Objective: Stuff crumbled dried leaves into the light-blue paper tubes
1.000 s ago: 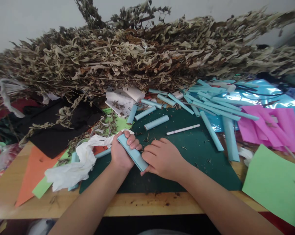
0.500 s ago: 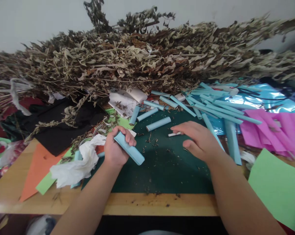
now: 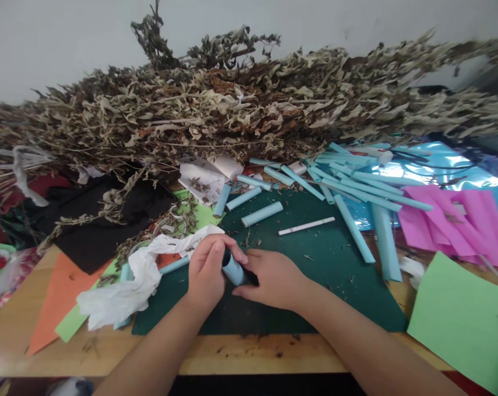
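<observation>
Between my two hands is a light-blue paper tube (image 3: 234,270), held low over the dark green sheet (image 3: 331,308). My left hand (image 3: 209,269) is wrapped round its left end, where a dark opening shows. The fingers of my right hand (image 3: 269,278) close on its right end, and part of the tube is hidden under them. A thin white stick (image 3: 306,226) lies on the green sheet beyond my right hand. Just past it rests another blue paper tube (image 3: 262,214). Crumpled white tissue (image 3: 139,280) lies beside my left hand.
Dried leafy stalks (image 3: 232,110) are heaped along the wall. Several narrow blue tubes (image 3: 360,187) pile up at the back right, near pink paper (image 3: 450,225). Green paper (image 3: 463,319) lies at the right, orange paper (image 3: 53,302) and black plastic (image 3: 96,220) at the left.
My right hand has left the white stick, which now lies on the green sheet, and has come left onto the blue tube. My left hand has moved slightly right and turned the tube.
</observation>
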Available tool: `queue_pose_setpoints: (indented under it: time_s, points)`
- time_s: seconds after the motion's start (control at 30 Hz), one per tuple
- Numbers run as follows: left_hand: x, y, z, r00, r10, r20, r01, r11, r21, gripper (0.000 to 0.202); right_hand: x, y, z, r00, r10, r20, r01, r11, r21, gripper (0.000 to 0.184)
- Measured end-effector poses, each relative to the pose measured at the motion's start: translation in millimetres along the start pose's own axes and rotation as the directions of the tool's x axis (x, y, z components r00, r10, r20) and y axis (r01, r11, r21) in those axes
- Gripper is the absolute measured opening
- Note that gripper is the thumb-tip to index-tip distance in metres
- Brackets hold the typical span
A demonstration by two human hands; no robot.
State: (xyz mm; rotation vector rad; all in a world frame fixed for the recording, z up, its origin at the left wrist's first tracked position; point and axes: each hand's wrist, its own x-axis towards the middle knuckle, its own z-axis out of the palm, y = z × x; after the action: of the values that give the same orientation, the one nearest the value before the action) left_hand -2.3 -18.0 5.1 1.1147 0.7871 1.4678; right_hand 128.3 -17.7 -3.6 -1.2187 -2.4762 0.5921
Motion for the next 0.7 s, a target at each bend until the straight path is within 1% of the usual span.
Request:
queue_pose_setpoints:
  time_s: [0.07,0.13,0.2,0.23,0.3,0.4,0.43,0.47,0.63,0.7]
  points:
    - [-4,-1,-6.1,0.999,0.037,0.016,-0.038,0.992,0.117,0.011,-1,1,2,1.0,-0.014,0.002,0.014,1.0,0.0,0.032]
    - [-5,1,-11.7,0.998,0.033,0.045,-0.041,0.983,0.182,0.01,-1,3,4,1.0,-0.028,-0.002,0.028,1.0,-0.001,0.034]
    - [-4,5,-14.7,0.994,0.007,0.108,-0.03,0.975,0.22,0.012,-2,5,6,0.999,-0.038,-0.011,0.038,0.999,-0.003,0.037]
    - [-3,8,-15.1,0.988,0.006,0.152,-0.044,0.968,0.247,0.014,-2,5,7,0.999,-0.041,-0.015,0.041,0.999,-0.005,0.036]
    - [-1,13,-14.2,0.966,0.05,0.252,-0.131,0.939,0.318,0.019,-2,5,8,0.999,-0.045,-0.019,0.044,0.999,-0.013,0.033]
    - [1,17,-12.2,0.902,0.168,0.397,-0.334,0.854,0.398,0.028,-2,5,7,0.998,-0.056,-0.021,0.055,0.998,-0.028,0.029]
    - [1,17,-11.9,0.882,0.187,0.433,-0.377,0.831,0.409,0.031,-2,5,6,0.998,-0.062,-0.023,0.062,0.998,-0.033,0.029]
    - [1,17,-11.8,0.869,0.186,0.459,-0.395,0.818,0.418,0.033,-2,5,5,0.997,-0.068,-0.025,0.067,0.997,-0.04,0.028]
    - [5,16,-11.6,0.837,0.061,0.544,-0.359,0.812,0.461,0.04,-2,0,5,0.998,-0.058,-0.033,0.056,0.996,-0.066,0.023]
    - [7,14,-11.8,0.83,0.054,0.554,-0.361,0.81,0.462,0.039,-2,-2,5,0.998,-0.043,-0.035,0.04,0.996,-0.074,0.021]
